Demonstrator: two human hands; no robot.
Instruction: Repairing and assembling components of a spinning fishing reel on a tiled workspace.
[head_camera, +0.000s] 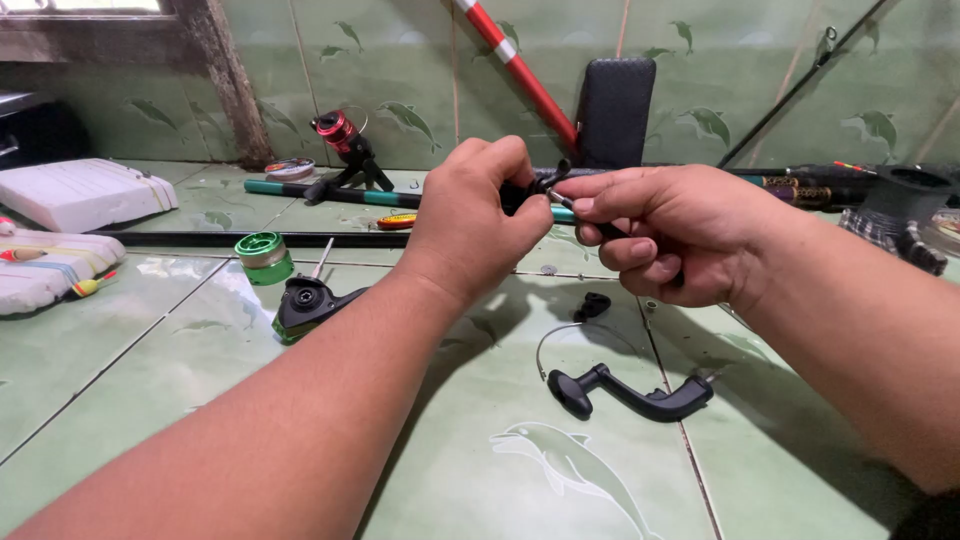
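Note:
My left hand (478, 215) is closed around a small black reel part (522, 192), held above the green tiled floor. My right hand (655, 235) grips a thin black tool (612, 229) whose metal tip (558, 199) meets that part between the two hands. Below the hands, on the floor, lie a black reel handle (627, 393), a thin wire bail (560, 332) and a small black piece (593, 304). At the left lie the black and green reel body (304, 305) and a green spool (263, 256).
A red and black reel on a fishing rod (343, 140) lies near the back wall. White foam blocks (85, 190) and floats (85, 287) are at the left. A red and white pole (517, 70) and a black pad (615, 110) lean on the tiled wall. More rods and a black spool (905, 200) lie at the right.

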